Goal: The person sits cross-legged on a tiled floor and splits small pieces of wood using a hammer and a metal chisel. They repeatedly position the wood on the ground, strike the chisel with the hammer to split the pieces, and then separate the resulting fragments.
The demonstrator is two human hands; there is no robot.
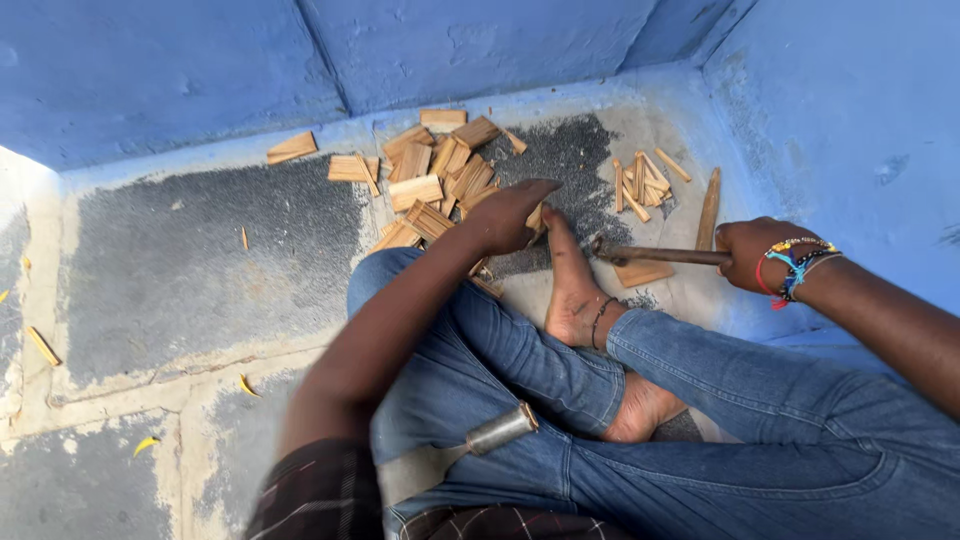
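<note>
Floor (180, 260): bare concrete with dark worn patches, boxed in by blue walls (480, 50); I sit cross-legged on it in jeans (760, 400), barefoot.
Large wood pile (440, 170): flat cut pieces in a loose heap against the far wall, just beyond my left hand.
Small wood pile (642, 182): thin sticks lying crosswise, well apart from the big heap, beyond the tool.
Tool (655, 255): long dark bar, lying level, its far tip close to my right foot and the piece I steady.
Left hand (512, 215): fingers curled down, pinching a small wood piece (536, 217) upright on the floor, touching my toes.
Right hand (752, 255): closed in a fist round the tool's handle end, beaded bracelets on the wrist.
Right foot (572, 285): bare, toes braced beside the held piece.
Metal tube (502, 428): short grey cylinder resting in my lap, loose.
Stray slivers (42, 345): a few yellow chips scattered left on the floor.
Containers: none in view; all the wood lies loose on the floor.
Risk, fingers: the tool's tip sits near my left hand; I judge a slipped stroke could catch fingers.
Risk, foot: bare toes touch the piece, so a glancing blow or flying splinter could hit them.
Risk, tube: it could roll off my leg if I shift.
</note>
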